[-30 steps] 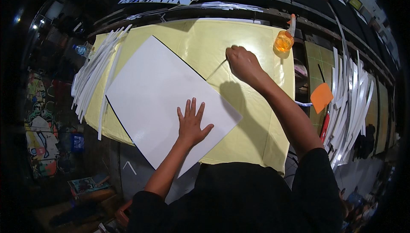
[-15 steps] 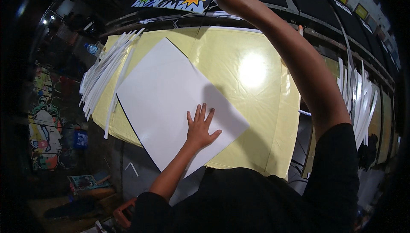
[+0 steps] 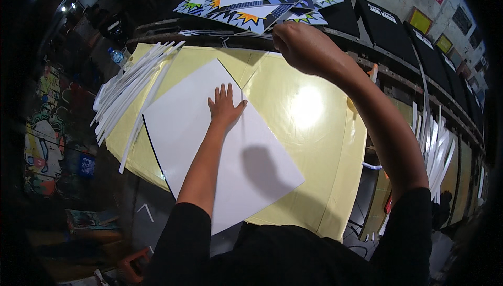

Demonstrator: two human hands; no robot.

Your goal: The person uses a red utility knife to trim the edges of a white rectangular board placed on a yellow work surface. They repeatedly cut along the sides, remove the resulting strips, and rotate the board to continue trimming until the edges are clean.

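Observation:
A white rectangular sheet or board (image 3: 194,113) with a dark edge lies slantwise on a table covered in glossy yellow plastic (image 3: 335,144). My left hand (image 3: 225,109) lies flat on its far part, fingers spread, close to the far right edge. Over the table's far edge my right hand (image 3: 304,47) is raised in a closed fist, apart from the sheet. A faint thin line seems to run from the fist toward the sheet's edge; what the fingers hold is hidden.
White strips (image 3: 131,89) are heaped along the table's left side, and more strips (image 3: 437,147) hang at the right. Beyond the table are printed colourful boards (image 3: 251,11) and black panels (image 3: 380,16). A plastic bottle (image 3: 116,54) stands at the far left.
My left hand has slid away from me along the sheet, from its near right part to its far right edge. The right fist has come lower and nearer.

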